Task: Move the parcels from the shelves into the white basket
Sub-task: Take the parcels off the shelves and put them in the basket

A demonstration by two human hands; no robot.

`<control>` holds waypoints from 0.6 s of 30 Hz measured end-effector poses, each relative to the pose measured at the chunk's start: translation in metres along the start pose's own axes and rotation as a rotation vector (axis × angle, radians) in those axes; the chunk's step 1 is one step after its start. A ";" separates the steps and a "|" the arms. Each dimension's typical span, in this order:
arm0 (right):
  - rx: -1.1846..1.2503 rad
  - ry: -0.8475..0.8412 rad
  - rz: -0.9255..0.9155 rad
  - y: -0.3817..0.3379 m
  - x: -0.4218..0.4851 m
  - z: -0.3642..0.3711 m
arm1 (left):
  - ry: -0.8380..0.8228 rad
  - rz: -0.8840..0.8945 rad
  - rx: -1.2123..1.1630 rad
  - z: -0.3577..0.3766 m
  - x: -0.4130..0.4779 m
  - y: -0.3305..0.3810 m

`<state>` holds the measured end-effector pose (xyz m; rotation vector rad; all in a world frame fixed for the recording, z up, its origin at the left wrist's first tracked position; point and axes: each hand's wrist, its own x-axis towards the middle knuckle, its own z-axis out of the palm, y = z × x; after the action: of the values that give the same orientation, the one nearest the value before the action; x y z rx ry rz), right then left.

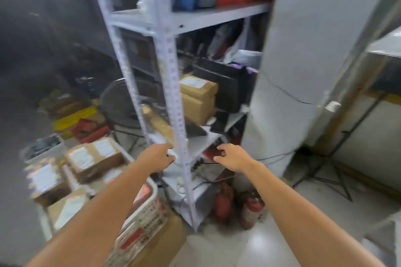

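Two brown parcels [198, 93] are sitting stacked on the shelf [208, 136] at frame centre. Labelled parcels [93, 156] are lying in the white basket [149, 212] at lower left. Below centre, the left hand [157, 157] and right hand [230, 157] are hovering outstretched, fingers loosely curled and holding nothing.

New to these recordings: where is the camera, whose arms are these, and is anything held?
No machine here: the single picture comes from a camera worn on a person's head, looking down along their bare arms. The left hand and right hand reach toward a white shelf unit; both look empty, fingers loosely curled. Two brown parcels sit stacked on a middle shelf. At lower left, the white basket already holds several labelled boxes. Red fire extinguishers stand on the floor beside the shelves.
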<state>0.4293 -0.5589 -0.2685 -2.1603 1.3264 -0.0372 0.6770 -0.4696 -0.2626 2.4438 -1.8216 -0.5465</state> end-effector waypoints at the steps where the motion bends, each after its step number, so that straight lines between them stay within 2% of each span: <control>1: 0.019 0.022 0.056 0.025 -0.011 -0.015 | -0.018 0.047 -0.001 0.003 0.008 0.029; 10: 0.094 0.253 0.523 0.230 -0.106 -0.108 | -0.135 0.484 0.083 0.049 0.101 0.282; 18: 0.240 0.462 0.944 0.344 -0.222 -0.119 | -0.296 0.862 0.163 0.118 0.146 0.473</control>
<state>0.0033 -0.5445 -0.2820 -1.1900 2.3422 -0.3107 0.2420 -0.7314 -0.2952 1.4237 -2.8331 -0.6984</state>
